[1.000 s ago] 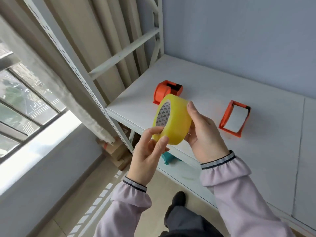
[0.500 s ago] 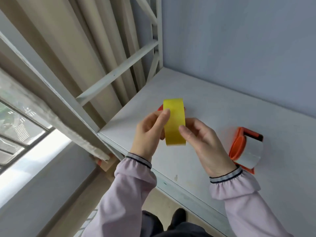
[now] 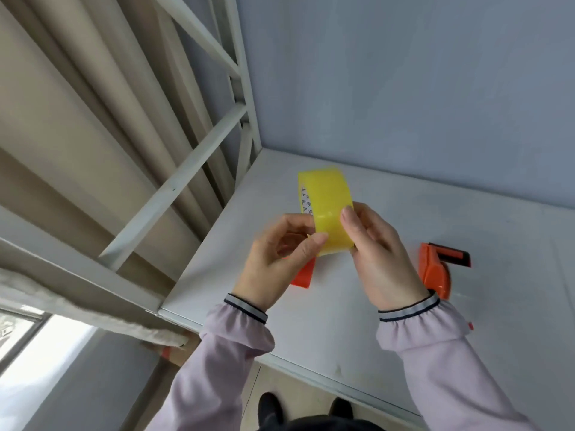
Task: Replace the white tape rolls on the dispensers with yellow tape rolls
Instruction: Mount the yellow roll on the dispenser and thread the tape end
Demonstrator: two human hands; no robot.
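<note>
Turning the yellow tape roll [image 3: 326, 209] is what you have been doing: a second ago its patterned core faced you broadside, half a second ago it was edge-on, and now it stays edge-on with only a sliver of the printed core showing at its 9 o'clock side. You hold it above the white shelf [image 3: 466, 213], not resting on anything. Your left hand [image 3: 277, 259] is closed on the roll's lower left, thumb pressed across the yellow band; your right hand [image 3: 382, 256] grips the lower right edge, thumb tip on the band near its 4 o'clock. Both thumbs sit on the tape face, so my reading is that you are feeling for the free end before loading; no lifted end is visible. One orange dispenser [image 3: 303, 273] lies on the shelf at 6 o'clock of the roll, mostly hidden behind your left hand, so I cannot tell whether it is empty. The second orange dispenser [image 3: 435, 272] sits at 3 o'clock of your right hand, just beside the wrist, and whether it carries a roll cannot be told from this angle. Judged progress: early, as the yellow roll is not yet mounted.
</note>
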